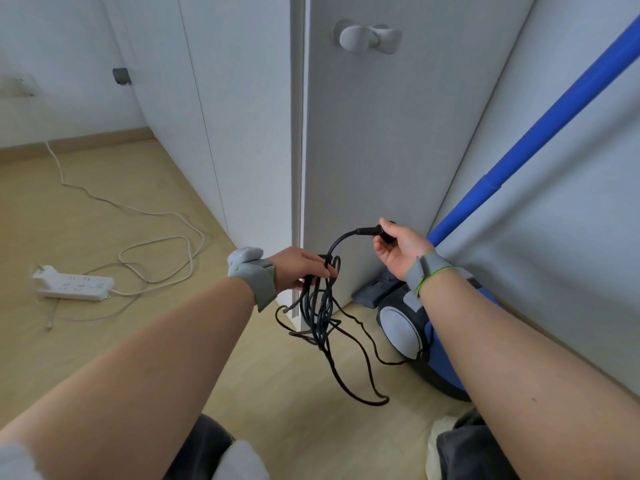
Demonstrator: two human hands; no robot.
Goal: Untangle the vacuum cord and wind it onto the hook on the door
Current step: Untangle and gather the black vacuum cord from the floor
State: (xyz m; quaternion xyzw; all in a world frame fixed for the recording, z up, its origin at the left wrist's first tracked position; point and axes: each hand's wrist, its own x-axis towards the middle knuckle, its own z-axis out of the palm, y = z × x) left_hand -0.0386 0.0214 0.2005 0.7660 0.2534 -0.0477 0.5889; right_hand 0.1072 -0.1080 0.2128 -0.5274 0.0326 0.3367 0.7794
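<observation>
A black vacuum cord (320, 308) hangs in tangled loops in front of the white door (398, 140), its lowest loops trailing onto the wooden floor. My left hand (301, 270) grips the top of the bundle of loops. My right hand (401, 245) pinches the black plug (375, 232) at the cord's end, held up to the right of the bundle. High on the door sits the white hook (369, 37), with nothing on it. The blue and grey vacuum (422, 336) stands on the floor under my right forearm, and the cord runs to it.
The vacuum's blue tube (540, 133) leans diagonally up to the right. A white power strip (74, 287) with its looping white cable (152, 244) lies on the floor at left. The door's edge (298, 168) stands just behind my left hand. My knees show at the bottom.
</observation>
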